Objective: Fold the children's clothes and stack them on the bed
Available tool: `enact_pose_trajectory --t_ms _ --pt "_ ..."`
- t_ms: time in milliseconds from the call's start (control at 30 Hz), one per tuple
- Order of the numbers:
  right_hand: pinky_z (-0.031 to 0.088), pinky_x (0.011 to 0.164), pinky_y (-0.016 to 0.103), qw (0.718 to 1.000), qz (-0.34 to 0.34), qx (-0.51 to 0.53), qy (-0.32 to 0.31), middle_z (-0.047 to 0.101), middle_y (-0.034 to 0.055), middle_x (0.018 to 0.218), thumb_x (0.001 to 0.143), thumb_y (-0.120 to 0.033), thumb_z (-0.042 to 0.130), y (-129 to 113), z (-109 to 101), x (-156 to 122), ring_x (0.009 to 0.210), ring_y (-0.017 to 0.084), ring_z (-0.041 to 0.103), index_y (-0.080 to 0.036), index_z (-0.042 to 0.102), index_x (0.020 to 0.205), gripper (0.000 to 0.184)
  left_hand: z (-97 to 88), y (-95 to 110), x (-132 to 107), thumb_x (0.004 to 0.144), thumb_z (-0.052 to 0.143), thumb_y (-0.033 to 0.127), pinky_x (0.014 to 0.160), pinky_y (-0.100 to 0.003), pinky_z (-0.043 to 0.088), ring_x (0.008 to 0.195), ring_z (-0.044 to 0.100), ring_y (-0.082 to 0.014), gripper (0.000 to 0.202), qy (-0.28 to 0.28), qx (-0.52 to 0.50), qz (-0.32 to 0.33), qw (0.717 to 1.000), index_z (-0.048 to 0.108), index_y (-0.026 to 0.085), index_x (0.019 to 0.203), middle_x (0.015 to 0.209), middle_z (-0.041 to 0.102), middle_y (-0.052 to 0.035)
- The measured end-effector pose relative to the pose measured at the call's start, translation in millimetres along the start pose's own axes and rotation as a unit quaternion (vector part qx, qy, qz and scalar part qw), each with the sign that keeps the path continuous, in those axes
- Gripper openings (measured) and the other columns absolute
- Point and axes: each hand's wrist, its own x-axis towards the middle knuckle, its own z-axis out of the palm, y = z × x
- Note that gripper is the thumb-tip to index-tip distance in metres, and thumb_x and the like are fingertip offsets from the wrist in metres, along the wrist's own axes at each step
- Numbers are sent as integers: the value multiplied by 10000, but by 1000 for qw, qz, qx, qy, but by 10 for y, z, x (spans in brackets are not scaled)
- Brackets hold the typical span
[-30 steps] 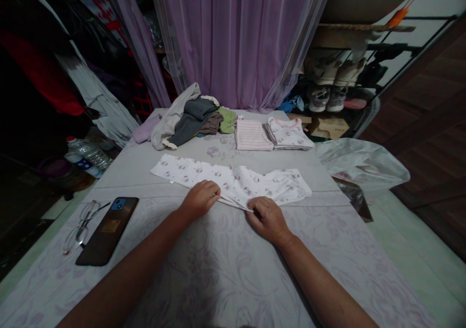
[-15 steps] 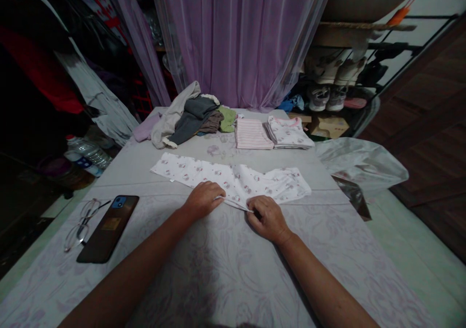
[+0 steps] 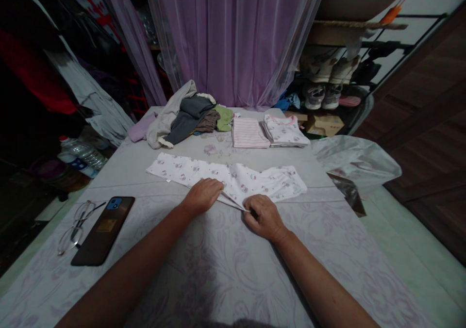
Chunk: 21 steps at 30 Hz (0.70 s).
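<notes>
A long white garment printed with small pink motifs [image 3: 233,180] lies flat across the floral-covered surface [image 3: 218,274]. My left hand [image 3: 202,196] rests on its near edge, fingers curled onto the fabric. My right hand [image 3: 262,216] pinches the edge a little further right, and a taut fold of cloth runs between the two hands. Part of the garment's near edge is hidden under my fingers.
A phone [image 3: 103,231] and glasses [image 3: 76,228] lie at the left. Beyond the garment are a clothes pile [image 3: 185,119], a striped folded garment [image 3: 248,133] and a printed folded garment [image 3: 284,131]. A plastic bag [image 3: 355,163] hangs over the right edge.
My left hand has shifted slightly right along the garment's edge, closer to my right hand. The whole view has moved a little as my head moved.
</notes>
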Motion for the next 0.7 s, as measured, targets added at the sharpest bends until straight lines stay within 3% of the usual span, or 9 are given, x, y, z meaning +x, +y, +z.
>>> enact_pose_trajectory --t_ms 167,333,567,700 --pt "369 700 304 1000 0 -3 12 599 30 724 774 -140 514 -5 0 0 708 178 532 -215 510 756 77 3 -61 3 962 427 179 863 -318 416 965 559 -194 199 -21 91 49 994 595 210 1064 1018 647 -57" --pt "369 694 304 1000 2 -10 11 591 31 717 776 -145 516 1 9 -8 702 178 523 -212 516 742 74 -37 -120 -72 952 426 181 803 -307 434 875 546 -192 190 -6 105 30 994 614 207 940 936 633 -55" --pt "365 679 318 999 14 -36 -22 569 32 692 733 -142 518 10 22 -15 695 187 509 -200 554 724 68 34 -174 -218 903 418 121 845 -324 459 895 568 -189 239 27 -20 1 999 643 195 938 953 663 -58" --pt "393 732 334 999 4 -32 -23 638 48 771 745 -136 529 15 27 -23 761 198 554 -191 640 856 166 35 -240 -312 888 416 121 871 -338 464 938 586 -187 260 25 -80 -9 996 659 201 935 955 687 -51"
